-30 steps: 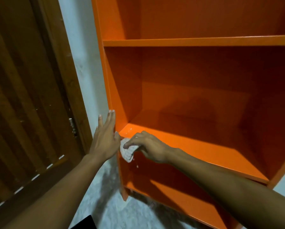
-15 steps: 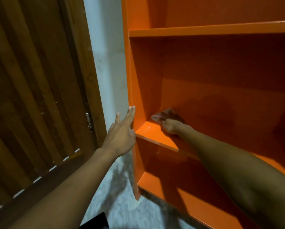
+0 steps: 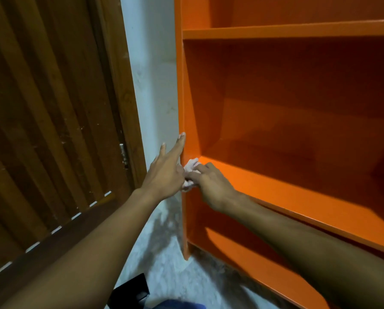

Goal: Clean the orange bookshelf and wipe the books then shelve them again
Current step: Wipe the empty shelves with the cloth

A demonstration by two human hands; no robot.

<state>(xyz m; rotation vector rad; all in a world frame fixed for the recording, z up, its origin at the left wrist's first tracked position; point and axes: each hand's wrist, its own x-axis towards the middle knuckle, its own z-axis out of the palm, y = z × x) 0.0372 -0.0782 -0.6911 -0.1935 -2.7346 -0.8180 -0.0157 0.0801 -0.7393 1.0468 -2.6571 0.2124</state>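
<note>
The orange bookshelf [image 3: 298, 197] fills the right half of the view, and its shelves hold no books. My right hand [image 3: 211, 184] grips a small white cloth [image 3: 189, 168] at the front left corner of the middle shelf board. My left hand [image 3: 167, 170] lies flat with straight fingers against the outer left side panel of the bookshelf, right beside the cloth. No books are in view.
A dark wooden door [image 3: 52, 130] stands at the left, with a strip of white wall [image 3: 153, 85] between it and the shelf. The grey floor [image 3: 175, 253] shows below, with a black object [image 3: 133, 291] at the bottom edge.
My right hand has come back with the cloth from the inner back corner of the shelf to its front left corner. My left hand has stayed on the side panel.
</note>
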